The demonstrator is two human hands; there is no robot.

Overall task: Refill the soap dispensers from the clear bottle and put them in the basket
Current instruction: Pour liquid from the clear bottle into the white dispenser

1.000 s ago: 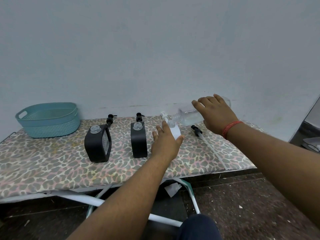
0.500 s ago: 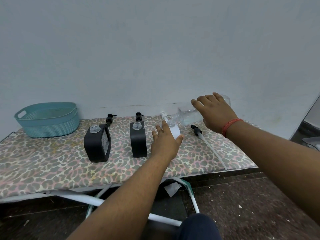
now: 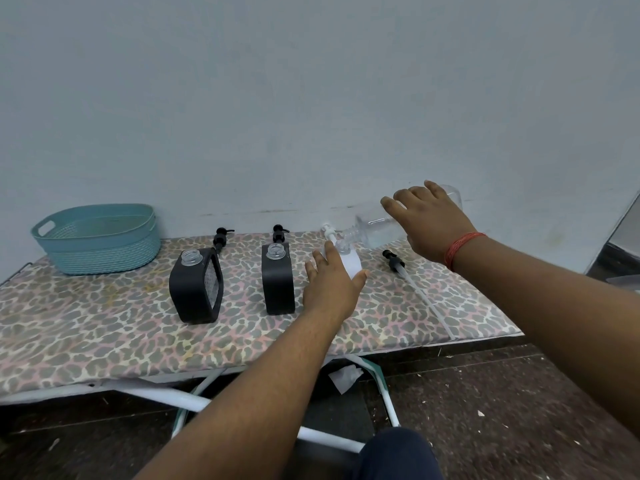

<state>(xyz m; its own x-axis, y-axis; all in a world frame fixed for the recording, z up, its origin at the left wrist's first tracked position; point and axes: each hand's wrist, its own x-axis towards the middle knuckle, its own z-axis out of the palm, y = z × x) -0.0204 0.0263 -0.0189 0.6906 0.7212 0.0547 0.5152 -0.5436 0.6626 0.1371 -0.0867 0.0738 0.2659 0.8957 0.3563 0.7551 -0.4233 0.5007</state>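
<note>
- On the leopard-print board [image 3: 104, 327], head view: right hand [image 3: 429, 223] gripped the clear bottle [image 3: 377, 226] from above, fingers curled round its body.
- Clear bottle was tipped nearly flat, neck pointing left and down, mouth right at the open top of the white dispenser [image 3: 349, 263]; some liquid visible inside.
- Left hand [image 3: 329, 282] wrapped round the white dispenser, thumb on its right side, fingers on its left; dispenser stood on the board.
- White pump [image 3: 328, 232] stuck up just behind the white dispenser.
- Two black dispensers stood uncapped to the left: middle black dispenser [image 3: 278, 282] just beside the left hand, left black dispenser [image 3: 195, 285] further over.
- Black pump heads [image 3: 220, 237] stood behind each, near the wall.
- Black pump with long tube [image 3: 412, 282] lay on the board, below the right wrist.
- Teal basket [image 3: 100, 237] sat at far left of the board, well apart from the dispensers.
- Red thread band [image 3: 462, 247] on right wrist.
</note>
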